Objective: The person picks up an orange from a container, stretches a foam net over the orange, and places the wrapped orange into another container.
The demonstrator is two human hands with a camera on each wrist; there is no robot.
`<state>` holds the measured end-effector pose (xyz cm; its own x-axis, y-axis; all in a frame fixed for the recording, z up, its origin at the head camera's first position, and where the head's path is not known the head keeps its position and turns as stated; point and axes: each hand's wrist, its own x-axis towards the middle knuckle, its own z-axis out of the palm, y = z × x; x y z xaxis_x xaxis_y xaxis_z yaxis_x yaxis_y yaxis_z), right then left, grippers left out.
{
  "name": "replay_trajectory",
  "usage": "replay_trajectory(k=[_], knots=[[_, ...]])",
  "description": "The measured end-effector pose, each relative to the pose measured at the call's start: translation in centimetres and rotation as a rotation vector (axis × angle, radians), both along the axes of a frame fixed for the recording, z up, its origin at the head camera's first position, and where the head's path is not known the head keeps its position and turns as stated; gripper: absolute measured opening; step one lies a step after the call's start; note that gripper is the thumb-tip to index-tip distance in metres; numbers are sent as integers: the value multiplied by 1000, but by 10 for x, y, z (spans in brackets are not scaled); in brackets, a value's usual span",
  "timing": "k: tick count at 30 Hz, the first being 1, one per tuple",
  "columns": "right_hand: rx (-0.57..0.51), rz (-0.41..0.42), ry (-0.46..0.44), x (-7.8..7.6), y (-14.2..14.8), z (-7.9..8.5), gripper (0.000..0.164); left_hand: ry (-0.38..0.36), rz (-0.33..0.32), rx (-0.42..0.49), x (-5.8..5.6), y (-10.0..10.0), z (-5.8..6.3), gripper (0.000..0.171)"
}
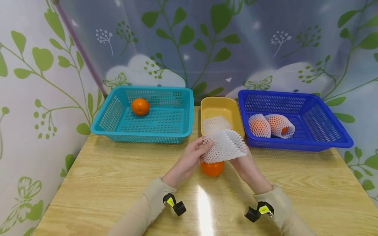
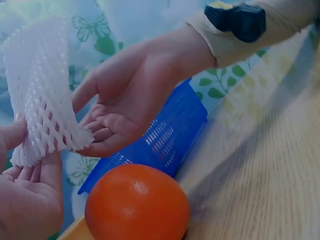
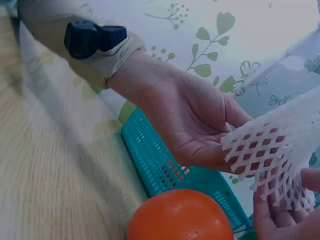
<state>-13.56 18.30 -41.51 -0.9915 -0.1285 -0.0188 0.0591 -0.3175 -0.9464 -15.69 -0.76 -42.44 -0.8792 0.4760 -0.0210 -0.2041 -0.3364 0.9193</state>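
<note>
A white foam fruit net (image 1: pixel 225 147) is stretched flat between both hands above the table. At its left end, my left hand (image 1: pixel 189 159) pinches it with the thumb on top, and in the left wrist view the fingers lie under the mesh. My right hand (image 1: pixel 246 165) holds the other side, partly hidden beneath the net in the head view; the right wrist view shows its thumb and fingers (image 3: pixel 282 217) on either side of the mesh edge. Just below the net, an unwrapped orange (image 1: pixel 212 169) rests on the wooden table between the wrists.
A teal basket (image 1: pixel 147 136) at back left holds one bare orange (image 1: pixel 140 107). In the middle stands a yellow tub (image 1: pixel 222 103) with another foam net (image 1: pixel 217 124). The blue basket (image 1: pixel 301 144) at right contains two net-covered oranges (image 1: pixel 260 127). Patterned curtains border the table.
</note>
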Motion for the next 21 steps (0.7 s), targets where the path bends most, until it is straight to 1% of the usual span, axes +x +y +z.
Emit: replay_trajectory(k=[2,4,7,9,11,16,21], knots=[[-45,20,-36,-1,1,1,28,-46,7,33,0,0,-1,43],[-89,46,-59,-2,1,2,32,-90,25,55,0,-2,-1,44],[-116,71,-85,-3,2,2,27,-142,64,63,0,-4,-3,44],[-111,76,-104,-2,3,1,22,-162,87,61,0,-6,-5,44],[-98,69,-126,-2,4,-1,20,-176,101,61,0,-8,-7,43],[-58,46,-190,3,7,-9,22,-212,101,24,1,-13,-13,43],[-10,58,-260,7,10,-20,19,-245,94,-33,3,-18,-22,44]])
